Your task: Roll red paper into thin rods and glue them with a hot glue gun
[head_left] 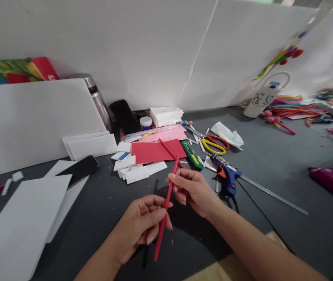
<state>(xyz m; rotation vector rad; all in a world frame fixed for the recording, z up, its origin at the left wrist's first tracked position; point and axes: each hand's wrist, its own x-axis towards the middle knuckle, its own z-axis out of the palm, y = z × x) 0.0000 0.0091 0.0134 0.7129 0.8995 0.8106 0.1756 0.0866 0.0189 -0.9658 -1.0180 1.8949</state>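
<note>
- left hand (143,219): thumb and curled fingers closed on the red stick (169,190) near its middle;
- right hand (194,189): thumb and fingertips pinched together near the stick's upper end;
- red stick: above the dark table (96,207), slanting from 1 to 7 o'clock;
- red sheet (144,152): at 11 o'clock from the right hand; blue glue gun (229,178): at 3 o'clock

Gap btwn white boards (23,218) & L hand (143,222), glue gun (229,179) blocking R
</note>
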